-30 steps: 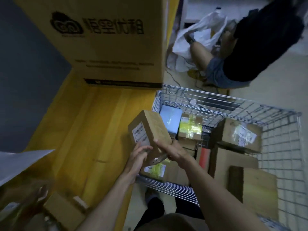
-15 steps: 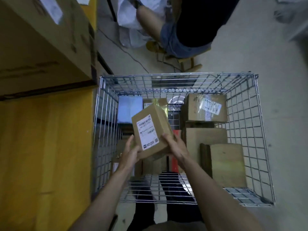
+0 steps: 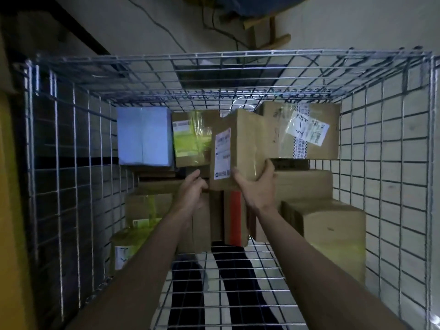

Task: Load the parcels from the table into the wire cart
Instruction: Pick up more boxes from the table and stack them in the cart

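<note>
Both my arms reach down into the wire cart (image 3: pixel 395 148). My right hand (image 3: pixel 256 186) grips the near lower end of a small brown parcel (image 3: pixel 246 141) with a white shipping label on its left face. The parcel stands on end deep in the cart, among the parcels at the back. My left hand (image 3: pixel 192 190) is at the parcel's lower left corner with curled fingers; I cannot tell whether it still touches the box. Several other cardboard parcels fill the cart floor.
A pale blue box (image 3: pixel 144 135) and a yellow-green taped parcel (image 3: pixel 189 139) sit back left, a large taped box (image 3: pixel 307 129) back right, a big brown box (image 3: pixel 333 234) near right. The yellow table edge (image 3: pixel 9 210) runs along the left. A wooden stool leg (image 3: pixel 271 32) stands beyond.
The small parcel has travelled from above the table edge into the cart and gone down among the back parcels. My head has leaned over the cart; my left hand has slipped to the box's corner.
</note>
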